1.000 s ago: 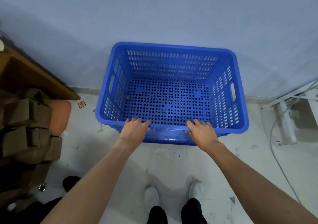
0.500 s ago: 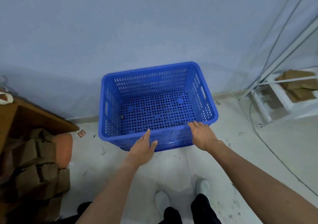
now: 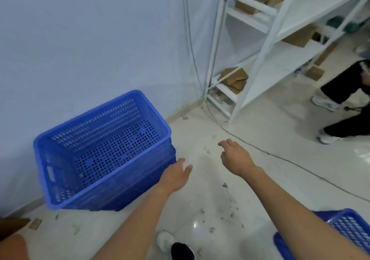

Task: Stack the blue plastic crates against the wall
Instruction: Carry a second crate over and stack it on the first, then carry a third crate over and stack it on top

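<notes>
Blue crates (image 3: pixel 104 151) sit nested on the floor against the wall (image 3: pixel 90 39). Just right of them, the left hand (image 3: pixel 176 176) hangs open, holding nothing. Further right, the right hand (image 3: pixel 236 157) is spread and empty. Another blue crate (image 3: pixel 348 227) sits at the lower right corner.

The pale floor (image 3: pixel 250 159) bears two blue crates (image 3: pixel 104 151), shelving (image 3: pixel 236 97), a cable (image 3: pixel 280 157).

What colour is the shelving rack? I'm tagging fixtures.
White, clearest in the head view: shelving rack.
</notes>
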